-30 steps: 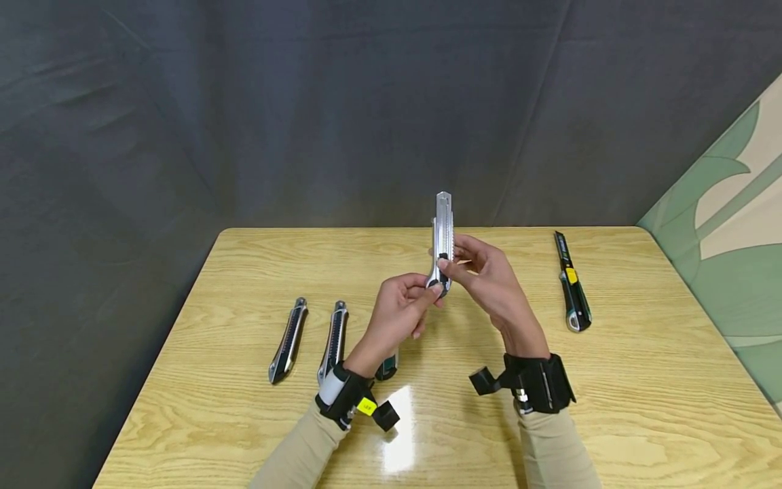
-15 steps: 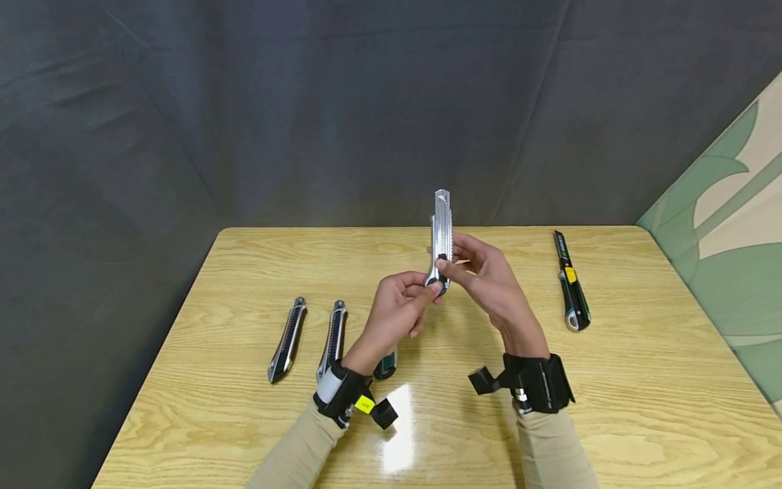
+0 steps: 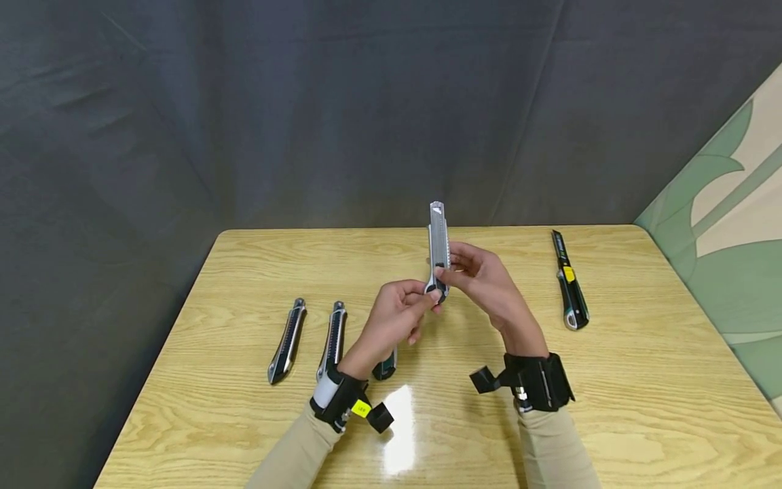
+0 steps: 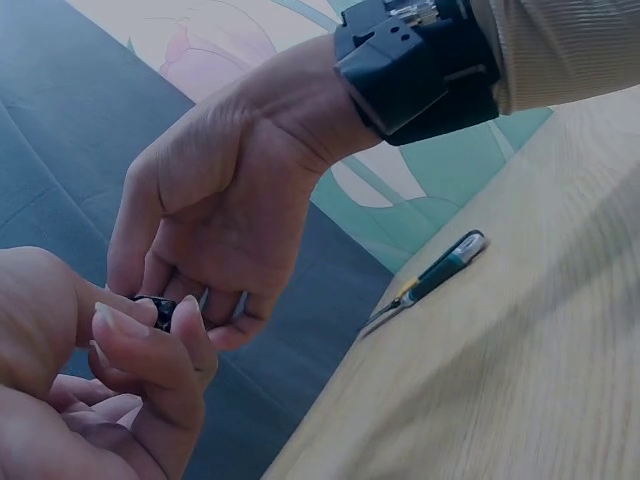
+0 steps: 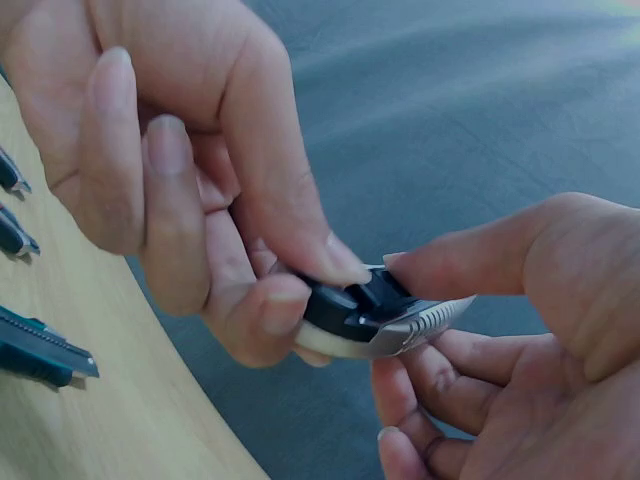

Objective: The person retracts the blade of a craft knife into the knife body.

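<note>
Above the far half of the table, both hands hold a silver utility knife (image 3: 437,238) with its tip pointing up and away. My left hand (image 3: 400,314) pinches the knife's butt end between thumb and fingers. Higher on the body, my right hand (image 3: 485,282) grips it, the thumb on the black slider (image 3: 439,269) and the fingers behind. In the right wrist view the knife's black end and ribbed silver side (image 5: 425,325) show between both hands. From the left wrist only a small black part (image 4: 158,310) of it shows; fingers hide the rest.
Two silver-and-black utility knives (image 3: 287,341) (image 3: 334,339) lie on the wooden table (image 3: 641,407) at left. A green-and-black one (image 3: 385,367) is partly hidden under my left wrist. Another with a yellow slider (image 3: 571,282) lies at right. A dark curtain (image 3: 366,115) stands behind the table.
The knife and both hands have dipped slightly toward the person, and its tip shows a little lower. The grip of both hands stays the same.
</note>
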